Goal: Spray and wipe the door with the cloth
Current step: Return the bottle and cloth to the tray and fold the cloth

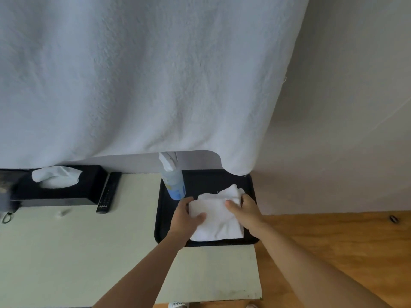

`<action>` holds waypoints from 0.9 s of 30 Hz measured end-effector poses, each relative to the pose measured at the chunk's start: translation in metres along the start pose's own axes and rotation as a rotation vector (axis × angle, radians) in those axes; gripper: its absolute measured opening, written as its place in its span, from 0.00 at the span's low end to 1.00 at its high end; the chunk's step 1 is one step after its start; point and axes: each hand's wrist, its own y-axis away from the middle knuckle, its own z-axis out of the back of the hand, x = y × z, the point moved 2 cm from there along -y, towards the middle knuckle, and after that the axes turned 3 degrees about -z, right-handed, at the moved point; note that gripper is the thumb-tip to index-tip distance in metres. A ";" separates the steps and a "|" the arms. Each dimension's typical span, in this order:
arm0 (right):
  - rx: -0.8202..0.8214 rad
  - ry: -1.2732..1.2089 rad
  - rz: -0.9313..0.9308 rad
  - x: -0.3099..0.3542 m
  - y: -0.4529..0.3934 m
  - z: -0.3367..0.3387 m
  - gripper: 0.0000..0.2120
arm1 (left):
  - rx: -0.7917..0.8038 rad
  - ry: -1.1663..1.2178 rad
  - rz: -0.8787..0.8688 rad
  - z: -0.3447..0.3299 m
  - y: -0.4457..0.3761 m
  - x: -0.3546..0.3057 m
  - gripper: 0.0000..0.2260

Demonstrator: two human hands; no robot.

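Pale bench [66, 252] under a hanging white sheet [133, 74] carries a black tray [165, 210] holding the folded white cloth [219, 221]. Left hand [185, 216] and right hand [245, 211] both pinch the cloth, thumbs on top. Gather it evenly before lifting; the spray bottle [173, 183] stands at eleven o'clock, seemingly just touching the left fingers.

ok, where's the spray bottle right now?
Head view, centre: the spray bottle stands at the black tray's back-left corner, just beyond the left hand.
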 end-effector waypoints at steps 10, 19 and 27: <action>-0.085 0.347 0.166 -0.005 -0.006 0.001 0.14 | 0.009 -0.324 -0.210 0.004 -0.004 -0.020 0.08; -0.046 -0.002 0.288 0.062 0.049 0.064 0.04 | 0.064 -0.144 -0.533 0.027 0.032 -0.101 0.07; -0.140 -0.006 0.656 0.051 0.144 0.074 0.07 | -0.019 -0.001 -0.925 0.039 0.112 -0.087 0.11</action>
